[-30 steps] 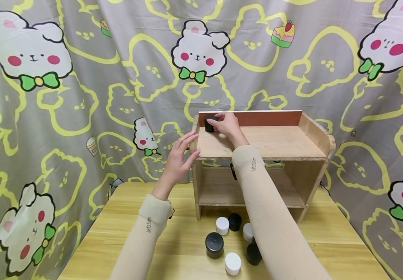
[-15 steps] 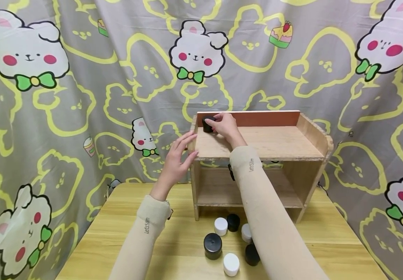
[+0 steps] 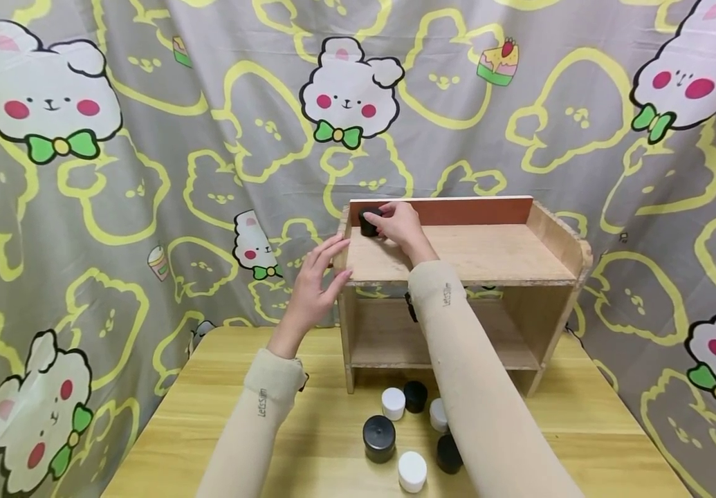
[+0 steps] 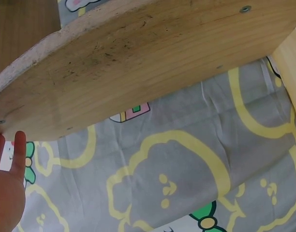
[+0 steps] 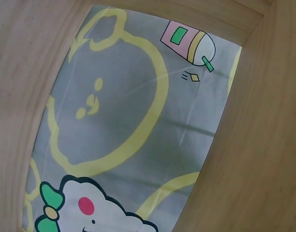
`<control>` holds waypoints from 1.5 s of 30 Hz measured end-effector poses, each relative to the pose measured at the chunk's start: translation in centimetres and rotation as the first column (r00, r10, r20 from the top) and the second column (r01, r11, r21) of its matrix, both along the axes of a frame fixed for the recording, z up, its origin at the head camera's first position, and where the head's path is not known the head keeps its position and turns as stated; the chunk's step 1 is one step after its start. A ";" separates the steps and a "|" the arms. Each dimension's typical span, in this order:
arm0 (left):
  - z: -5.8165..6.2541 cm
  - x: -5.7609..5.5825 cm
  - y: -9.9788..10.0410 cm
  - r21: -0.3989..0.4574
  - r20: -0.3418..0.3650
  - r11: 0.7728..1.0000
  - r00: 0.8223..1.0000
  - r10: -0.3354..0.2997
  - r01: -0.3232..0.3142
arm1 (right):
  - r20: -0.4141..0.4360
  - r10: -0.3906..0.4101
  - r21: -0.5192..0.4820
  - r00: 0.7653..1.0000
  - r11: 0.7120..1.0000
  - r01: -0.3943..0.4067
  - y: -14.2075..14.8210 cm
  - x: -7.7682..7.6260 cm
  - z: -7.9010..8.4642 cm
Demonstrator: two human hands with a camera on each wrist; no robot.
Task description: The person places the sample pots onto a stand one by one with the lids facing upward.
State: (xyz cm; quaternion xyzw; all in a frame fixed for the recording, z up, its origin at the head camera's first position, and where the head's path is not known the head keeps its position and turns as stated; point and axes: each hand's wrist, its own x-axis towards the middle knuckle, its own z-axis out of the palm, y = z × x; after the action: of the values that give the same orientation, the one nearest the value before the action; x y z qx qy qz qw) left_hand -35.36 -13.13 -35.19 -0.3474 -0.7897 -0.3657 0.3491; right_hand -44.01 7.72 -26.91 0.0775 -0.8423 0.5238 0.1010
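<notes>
At the back left corner of the wooden shelf's [image 3: 476, 252] top board, my right hand [image 3: 402, 225] pinches a small black jar [image 3: 367, 223] between thumb and fingers. The jar stands upright close to the reddish-brown back strip [image 3: 457, 211]. My left hand [image 3: 313, 285] rests against the shelf's left side with straight, spread fingers, the thumb near the front edge of the top board. In the left wrist view two fingertips [image 4: 19, 145] touch the lower edge of the side panel [image 4: 153, 53]. The right wrist view shows the shelf's inner boards [image 5: 254, 125] and curtain, with the hand hidden.
Before the shelf, several black and white jars stand on the wooden table [image 3: 196, 408], among them a large black jar [image 3: 379, 438] and a white jar [image 3: 412, 472]. My right forearm partly covers some. A patterned curtain [image 3: 177, 124] hangs behind and around the table.
</notes>
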 end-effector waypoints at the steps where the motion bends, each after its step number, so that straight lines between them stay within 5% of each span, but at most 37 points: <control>1: 0.1 0.0 0.0 0.001 -0.001 1.000 1.000 0.000 0.000 | 0.000 0.001 0.001 1.000 1.000 -0.001 0.0 0.0 0.1; 13: 0.1 0.1 -0.1 0.014 0.002 1.000 1.000 0.000 0.000 | 0.043 0.016 0.022 0.999 1.000 -0.017 0.2 0.5 0.5; 25: 0.0 0.0 0.1 0.022 0.011 1.000 1.000 -0.004 0.004 | -0.021 0.063 -0.063 0.998 0.996 -0.064 3.3 2.3 2.3; 36: -0.2 -0.2 0.0 0.019 -0.005 1.000 1.000 0.001 -0.001 | -0.143 0.144 0.050 0.979 0.989 -0.138 6.2 6.2 1.9; 45: 0.0 0.0 0.1 0.039 0.018 0.999 1.000 -0.005 0.004 | -0.173 0.258 0.103 0.950 0.965 -0.243 7.7 11.2 0.7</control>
State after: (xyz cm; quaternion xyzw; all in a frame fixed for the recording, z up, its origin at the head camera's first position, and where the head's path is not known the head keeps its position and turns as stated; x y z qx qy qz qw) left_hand -35.33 -13.05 -35.21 -0.3390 -0.7847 -0.3852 0.3478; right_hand -32.84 15.37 -26.23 0.2362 -0.8329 0.4886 0.1085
